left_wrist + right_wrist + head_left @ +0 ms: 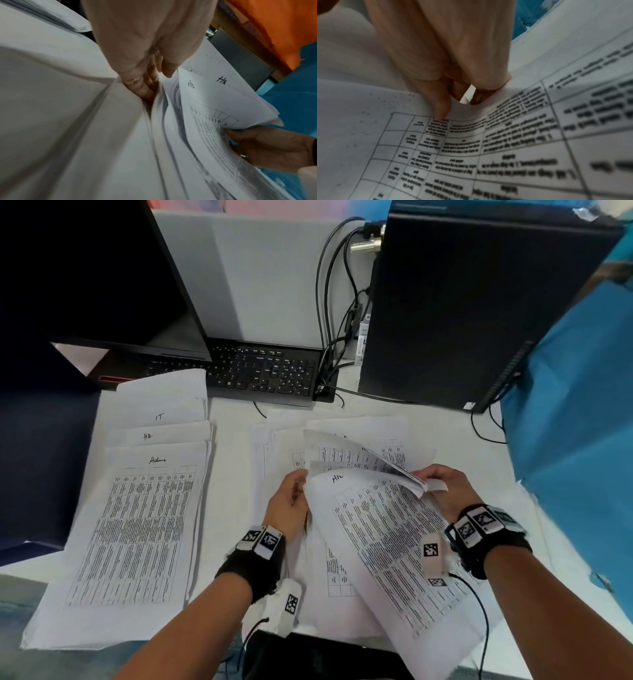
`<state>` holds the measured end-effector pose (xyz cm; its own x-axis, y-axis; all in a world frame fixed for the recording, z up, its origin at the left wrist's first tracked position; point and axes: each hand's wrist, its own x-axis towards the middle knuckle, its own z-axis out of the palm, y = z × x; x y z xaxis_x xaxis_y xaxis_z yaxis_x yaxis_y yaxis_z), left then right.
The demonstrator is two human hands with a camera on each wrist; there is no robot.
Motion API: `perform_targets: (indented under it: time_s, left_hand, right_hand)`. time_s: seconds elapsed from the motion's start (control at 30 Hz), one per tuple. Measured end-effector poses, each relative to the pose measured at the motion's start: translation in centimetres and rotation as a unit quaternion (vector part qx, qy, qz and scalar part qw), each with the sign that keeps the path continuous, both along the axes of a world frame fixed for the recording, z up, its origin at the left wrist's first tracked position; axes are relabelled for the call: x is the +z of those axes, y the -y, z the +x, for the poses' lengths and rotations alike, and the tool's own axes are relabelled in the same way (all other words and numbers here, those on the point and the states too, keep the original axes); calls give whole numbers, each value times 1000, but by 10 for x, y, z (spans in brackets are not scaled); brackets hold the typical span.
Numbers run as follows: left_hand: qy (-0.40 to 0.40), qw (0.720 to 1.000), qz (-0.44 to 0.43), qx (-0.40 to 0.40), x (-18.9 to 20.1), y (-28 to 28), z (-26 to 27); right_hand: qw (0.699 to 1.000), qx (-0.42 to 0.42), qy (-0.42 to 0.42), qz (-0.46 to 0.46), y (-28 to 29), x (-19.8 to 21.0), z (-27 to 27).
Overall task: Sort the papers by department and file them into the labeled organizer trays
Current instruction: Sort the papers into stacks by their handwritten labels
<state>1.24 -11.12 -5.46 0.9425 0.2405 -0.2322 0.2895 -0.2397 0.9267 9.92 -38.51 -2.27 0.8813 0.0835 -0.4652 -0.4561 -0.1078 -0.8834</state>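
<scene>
Three sorted paper stacks lie at the left of the desk, hand-labelled IT [161,405], HR [161,435] and Admin [137,525]. A loose pile of printed table sheets [342,559] is spread in the middle. On top lies a sheet marked HR [383,529] [202,97]. My left hand [298,486] [145,88] has its fingers tucked between the sheets at their left edge and grips them. My right hand [424,477] [462,97] [248,138] pinches the right edge of several lifted sheets [370,455], bent up off the pile.
A black keyboard [267,371] lies behind the papers, with a monitor [85,268] at the back left. A black PC tower [462,302] with cables [329,320] stands at the back right. Blue cloth [582,405] hangs at the right. A dark box [41,457] borders the left.
</scene>
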Motion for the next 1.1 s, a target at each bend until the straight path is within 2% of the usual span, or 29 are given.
perform_targets:
  time_s: [0.2, 0.3, 0.43, 0.53, 0.63, 0.77, 0.93, 1.1]
  left_hand:
    - [55, 994, -40, 82, 23, 0, 17]
    - [87, 988, -65, 106, 40, -10, 30]
    - [72, 988, -62, 124, 49, -25, 43]
    - [70, 986, -49, 146, 55, -30, 45]
    - [87, 986, 13, 143, 62, -34, 46]
    - [102, 980, 103, 139, 67, -39, 48]
    - [77, 976, 70, 189, 65, -44, 51]
    - [89, 977, 73, 179, 65, -45, 54]
  right_hand:
    - [998, -1, -24, -53, 4, -3, 7]
    - [996, -6, -2, -90, -6, 3, 10]
    - [989, -1, 31, -145, -20, 8, 15]
    - [988, 6, 61, -141, -28, 14, 14]
    - [986, 22, 85, -143, -34, 20, 12]
    - [993, 24, 66, -95, -39, 21, 7]
    - [993, 37, 78, -82, -41, 17, 7]
    - [997, 34, 58, -45, -40, 6, 11]
